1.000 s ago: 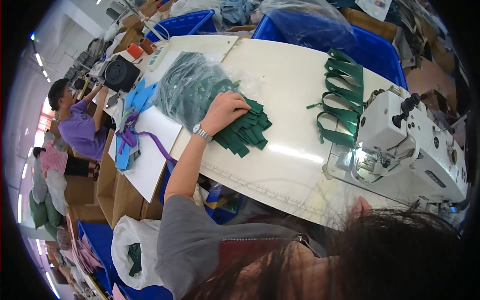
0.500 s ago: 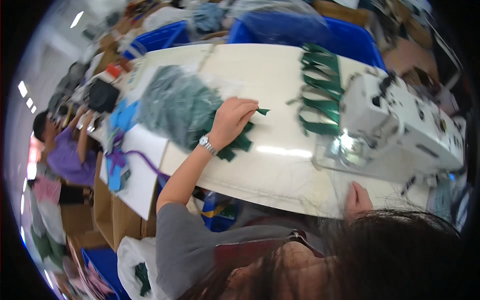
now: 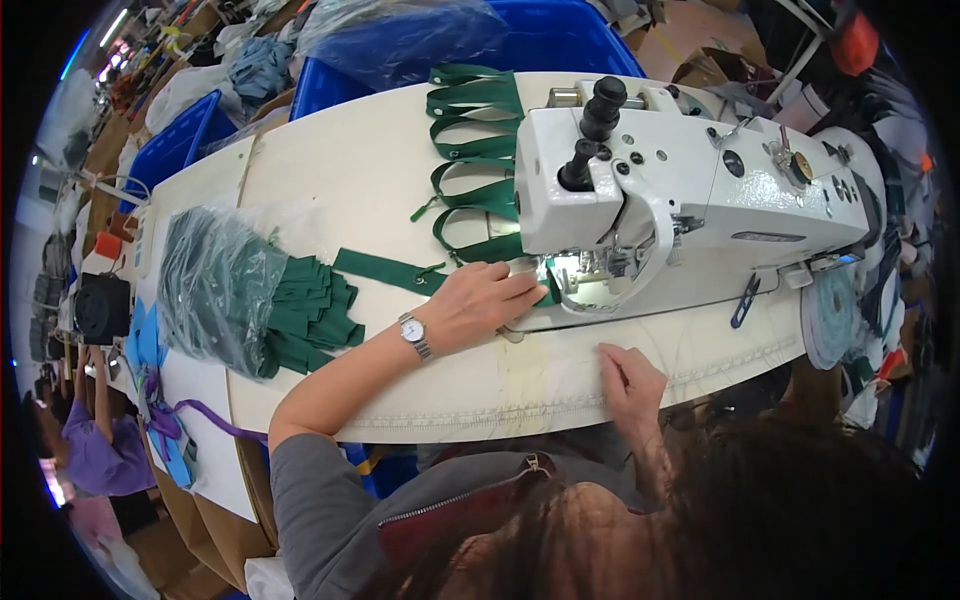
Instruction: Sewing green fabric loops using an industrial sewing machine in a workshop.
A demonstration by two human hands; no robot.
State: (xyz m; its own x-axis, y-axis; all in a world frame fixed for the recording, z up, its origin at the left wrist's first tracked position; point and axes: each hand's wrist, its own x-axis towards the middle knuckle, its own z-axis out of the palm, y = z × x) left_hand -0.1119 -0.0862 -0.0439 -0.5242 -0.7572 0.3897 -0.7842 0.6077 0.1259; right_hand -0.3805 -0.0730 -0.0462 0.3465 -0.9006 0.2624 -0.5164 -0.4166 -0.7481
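Note:
My left hand (image 3: 480, 300) is closed on a green fabric strip (image 3: 385, 268), pressing it at the lit needle area of the white sewing machine (image 3: 690, 180). The strip's long tail lies to the left across the white table (image 3: 345, 170). My right hand (image 3: 630, 385) rests lower on the tabletop, fingers loosely bent, with nothing visible in it. A chain of looped green straps (image 3: 470, 140) runs back from the machine. Further left, a stack of cut green strips (image 3: 310, 310) spills from a clear plastic bag (image 3: 210, 280).
Blue bins (image 3: 170, 150) line the far side. At left are a white board (image 3: 210, 440) with blue and purple fabric pieces (image 3: 175, 430), and a co-worker in a purple shirt (image 3: 100, 450). Small snips (image 3: 743, 300) and a pale tape roll (image 3: 825, 325) lie at the machine's right.
My left hand has gone from the bagged stack rightward to the needle area with one strip. My view has swung toward the machine. My right hand shows more fully.

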